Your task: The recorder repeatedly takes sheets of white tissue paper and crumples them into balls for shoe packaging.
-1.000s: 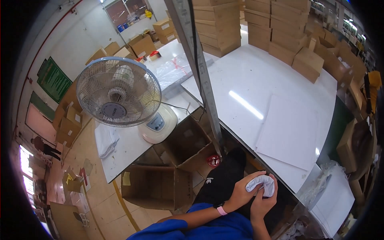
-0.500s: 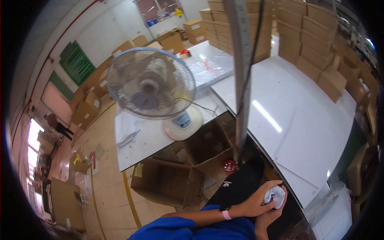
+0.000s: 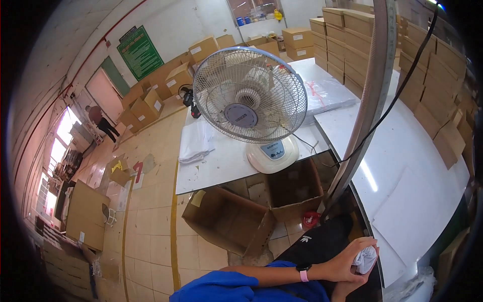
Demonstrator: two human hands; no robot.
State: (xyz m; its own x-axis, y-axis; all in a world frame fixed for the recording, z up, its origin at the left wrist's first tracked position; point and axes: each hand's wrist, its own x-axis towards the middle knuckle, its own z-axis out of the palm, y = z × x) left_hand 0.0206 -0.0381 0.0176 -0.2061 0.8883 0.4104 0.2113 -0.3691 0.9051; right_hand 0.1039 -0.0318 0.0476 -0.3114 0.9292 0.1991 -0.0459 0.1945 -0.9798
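Observation:
At the lower right, a small crumpled bundle of pale grey-white cloth (image 3: 365, 260) sits between my two hands, above my dark-trousered lap. My left hand (image 3: 347, 259), with a dark watch and a pink band at its wrist, curls round the bundle from the left and top. Beneath it, my right hand (image 3: 358, 283) cups the bundle from below and the right. Both hands are closed on the cloth, and some fingertips are hidden behind it. What kind of cloth item it is cannot be made out.
A fan (image 3: 249, 98) stands on a white table (image 3: 221, 176) beside folded white cloth (image 3: 195, 143). Open cardboard boxes (image 3: 229, 219) lie below. An upright post (image 3: 370, 110) with a black cable rises before the right-hand white table (image 3: 402, 171). A person (image 3: 100, 122) stands far left.
The view has turned, so the fan, tables and boxes sit farther right in the picture. Both hands still hold the cloth bundle, with only slight finger movement.

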